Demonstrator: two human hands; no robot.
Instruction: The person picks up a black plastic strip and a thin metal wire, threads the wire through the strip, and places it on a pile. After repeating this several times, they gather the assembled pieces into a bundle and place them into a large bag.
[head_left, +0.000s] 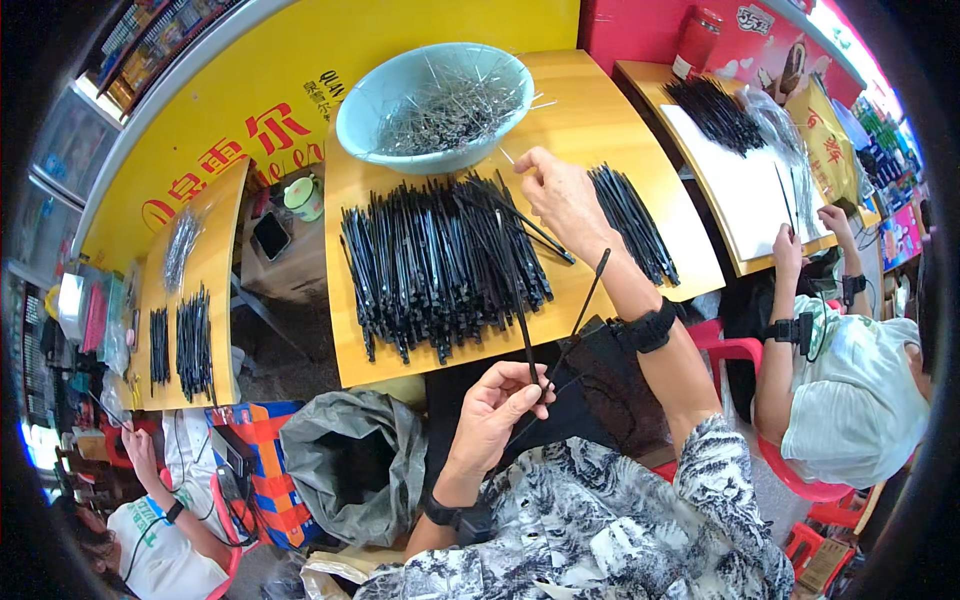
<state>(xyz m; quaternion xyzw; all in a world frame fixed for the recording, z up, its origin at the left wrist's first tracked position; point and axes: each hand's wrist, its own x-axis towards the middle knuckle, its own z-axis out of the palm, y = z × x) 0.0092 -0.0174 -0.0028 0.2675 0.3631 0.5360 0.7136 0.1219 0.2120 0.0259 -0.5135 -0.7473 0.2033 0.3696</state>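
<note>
1. Held low over the lap, just off the near edge of the wooden worktop (572, 112): slim black rods (526, 338), at least two, with upper ends fanned apart and one tip slightly knobbed.
2. Left grip (505, 405) closed in a thumb-and-finger pinch around the black rods, low on their visible lengths; exact number inside, impossible to tell.
3. Right grip (563, 195) raised beside the pale blue basin (365, 132), fingertips drawn together on a thin metal wire (507, 155); fine contact too small to make out.
4. Probably very light, each rod, and fairly stiff along its length, yet likely to bend or snap if levered sideways from one end.
5. Glossy and smooth-looking, so apt to slide or roll between dry fingertips; best pinched firmly close to the end being handled, with tips kept free.
6. Tangled-looking, the metal wires (455, 112) in the basin; likely springy and sharp-ended, so best taken singly, by the shaft.
7. Stacked tightly on the worktop, a large black rod pile (435, 265); easiest to lift from the top, near one end.
</note>
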